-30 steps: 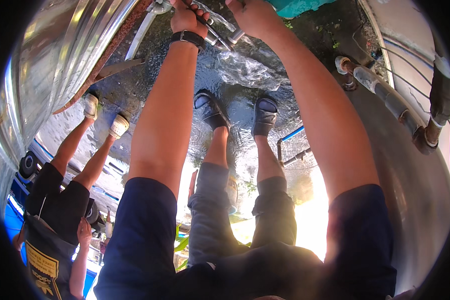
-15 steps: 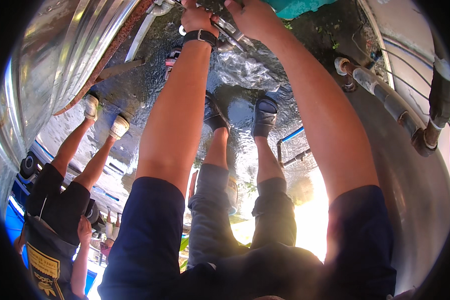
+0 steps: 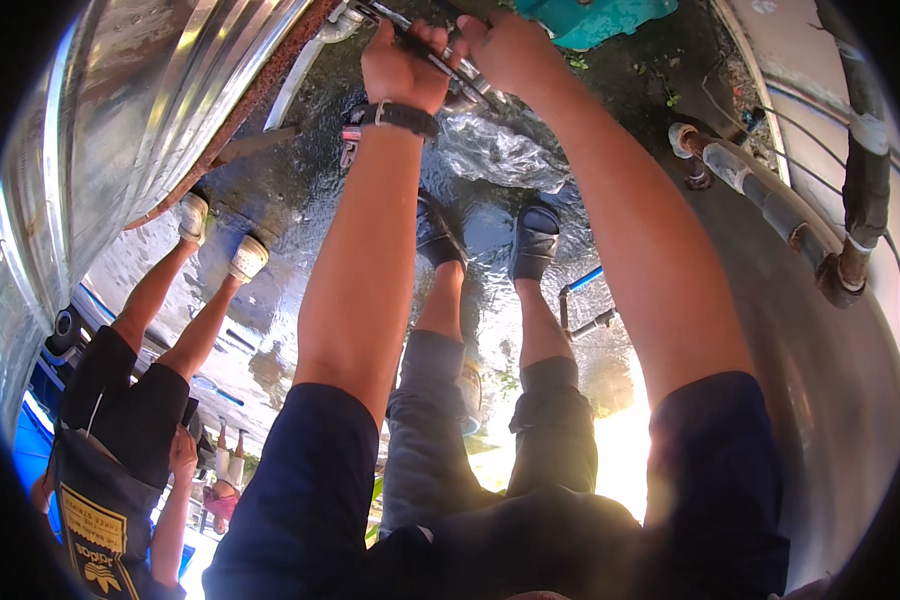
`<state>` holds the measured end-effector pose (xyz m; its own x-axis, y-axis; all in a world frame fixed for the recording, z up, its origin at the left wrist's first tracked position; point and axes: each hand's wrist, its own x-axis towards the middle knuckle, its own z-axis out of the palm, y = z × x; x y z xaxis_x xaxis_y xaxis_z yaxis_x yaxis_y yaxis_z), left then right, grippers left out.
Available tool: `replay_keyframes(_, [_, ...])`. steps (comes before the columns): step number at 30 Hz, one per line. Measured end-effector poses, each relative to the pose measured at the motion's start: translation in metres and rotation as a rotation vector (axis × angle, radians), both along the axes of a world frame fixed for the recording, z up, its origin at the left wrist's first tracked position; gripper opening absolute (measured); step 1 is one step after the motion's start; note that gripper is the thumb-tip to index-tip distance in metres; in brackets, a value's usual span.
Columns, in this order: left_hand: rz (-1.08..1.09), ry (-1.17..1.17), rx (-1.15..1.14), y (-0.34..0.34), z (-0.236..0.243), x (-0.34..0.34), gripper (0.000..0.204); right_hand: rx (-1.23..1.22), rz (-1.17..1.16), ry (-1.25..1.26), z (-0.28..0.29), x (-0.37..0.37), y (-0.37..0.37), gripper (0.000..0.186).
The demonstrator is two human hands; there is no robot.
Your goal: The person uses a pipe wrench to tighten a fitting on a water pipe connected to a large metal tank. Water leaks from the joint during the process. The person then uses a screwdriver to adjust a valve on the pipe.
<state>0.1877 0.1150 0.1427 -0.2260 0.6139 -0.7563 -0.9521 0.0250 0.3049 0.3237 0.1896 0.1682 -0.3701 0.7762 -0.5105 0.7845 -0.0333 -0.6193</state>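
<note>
My left hand (image 3: 405, 75), with a dark band at the wrist, is up at the top edge, its fingers curled about a long, thin metal tool (image 3: 470, 88) with dark, bar-like parts. Close beside it on the right is my right hand (image 3: 510, 52). Its thumb points toward the tool, and its other fingers are curled out of sight, so what they hold is hidden. Below both hands a crumpled clear plastic sheet (image 3: 500, 150) lies on the wet ground. A red and dark object (image 3: 350, 140) lies left of my left wrist.
A corrugated metal sheet (image 3: 120, 110) with a rusty edge rises at left. Pipes (image 3: 760, 190) run along the right wall, beside a large grey rounded surface (image 3: 820, 400). A teal container (image 3: 600, 22) is at the top. Another person (image 3: 120, 400) stands at lower left. A blue-ended pipe (image 3: 580, 280) lies near my right sandal.
Both hands appear lower in view, and more of my left hand's fingers show beside the tool. The surroundings have shifted slightly right and down with the camera.
</note>
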Motion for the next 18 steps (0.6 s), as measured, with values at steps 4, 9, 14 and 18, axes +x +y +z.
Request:
replay_keyframes(4, [-0.13,-0.034,-0.002,-0.03,0.02,0.03,0.053,-0.063,0.0,-0.028,0.009,0.001,-0.002,0.055])
replay_keyframes(9, [-0.106,0.045,-0.055,-0.026,0.031,0.054,0.045,-0.266,-0.123,0.069,0.015,0.001,-0.005,0.052])
replay_keyframes(14, [-0.355,0.235,-0.32,-0.014,0.069,0.047,0.015,0.0,-0.022,-0.047,0.003,0.0,-0.008,0.052])
replay_keyframes(18, [-0.473,0.164,-0.229,0.006,0.124,-0.026,0.014,-0.005,-0.039,-0.041,-0.006,-0.001,-0.012,0.053])
